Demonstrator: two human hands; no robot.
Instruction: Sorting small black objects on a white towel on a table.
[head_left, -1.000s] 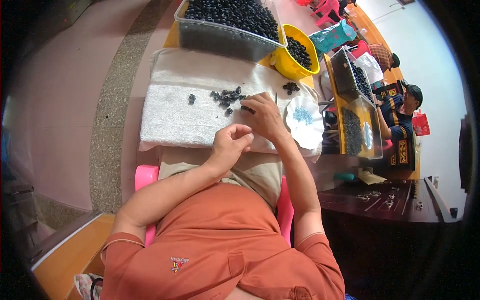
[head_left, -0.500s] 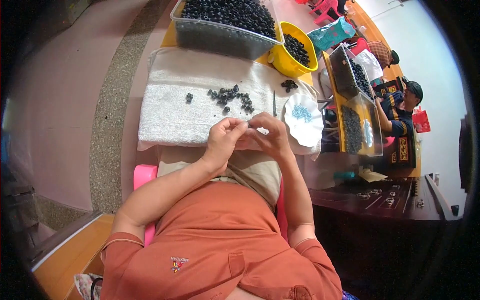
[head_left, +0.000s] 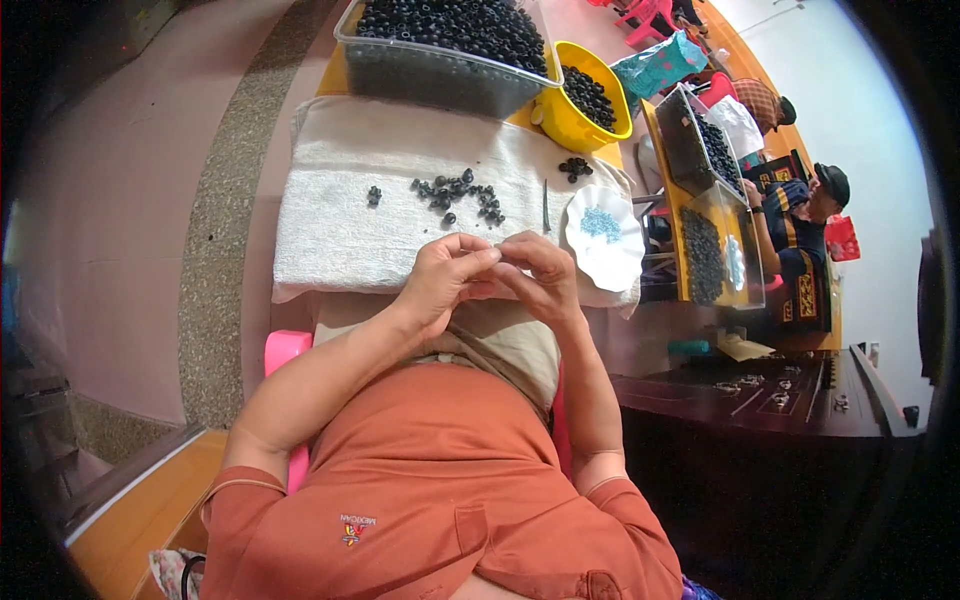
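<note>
My left hand (head_left: 446,277) and my right hand (head_left: 545,272) meet fingertip to fingertip above the near edge of a white towel (head_left: 350,160). Both are closed in a pinch; whatever sits between the fingertips is too small to make out. Just beyond them, small round black pieces (head_left: 448,190) lie scattered on the towel, with a little cluster (head_left: 374,196) apart at the left and another (head_left: 575,168) at the far right. A thin dark tool (head_left: 546,206) lies right of the scattered pieces. Beside my right hand is a white scalloped dish (head_left: 612,262) holding small light-blue bits (head_left: 600,224).
A clear plastic bin (head_left: 440,80) full of black pieces stands beyond the towel, a yellow bucket (head_left: 570,124) beside it. To the right, a person (head_left: 800,215) in a dark cap sits by another table with clear bins (head_left: 745,255). A dark panelled surface (head_left: 680,398) lies at lower right.
My right fingers have drawn in closer over the left fingertips, and the gap inside the right hand has narrowed. The pieces on the towel keep their arrangement; the view has shifted slightly.
</note>
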